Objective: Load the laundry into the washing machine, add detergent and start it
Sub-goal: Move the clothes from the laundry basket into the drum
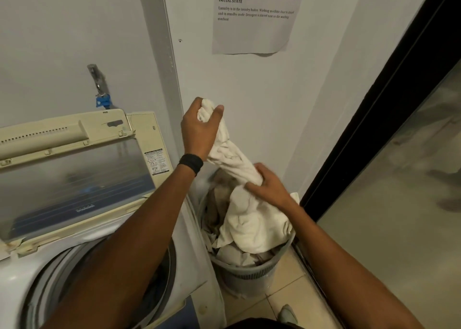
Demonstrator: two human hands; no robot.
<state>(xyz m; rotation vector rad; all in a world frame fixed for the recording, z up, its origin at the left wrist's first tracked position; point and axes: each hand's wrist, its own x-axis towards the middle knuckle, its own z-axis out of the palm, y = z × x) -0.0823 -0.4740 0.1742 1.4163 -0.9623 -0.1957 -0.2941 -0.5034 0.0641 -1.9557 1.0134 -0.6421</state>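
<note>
Cream plastic lid [74, 179] of the top-load washing machine [15, 273] stands raised at far left, with the drum opening [159, 286] below it, partly hidden by my left forearm. Metal tap [96, 79] with a blue fitting [102, 101] on the wall above the lid. My left hand [199, 131], black wristband [190, 163] on the wrist, is held up against the wall to the right of the lid, fingers and thumb curled tight round the top end of a white towel [232, 159]. The towel runs down and to the right from that fist as a twisted rope. My right hand [270, 185] is lower, fingers wrapped round the towel's middle, just above the basket. Below that grip the rest of the towel bunches and drapes over the near right rim of the grey laundry basket [249, 271]. The basket sits on the tiled floor [287, 291], just beside the machine's right side, in the wall corner. More pale laundry [234, 256] lies inside it under the towel. The towel is not over the drum; all of it is on the basket side. Printed paper notice [257, 29] on the wall above both hands. Dark-framed glass door [399, 216] at far right.
</note>
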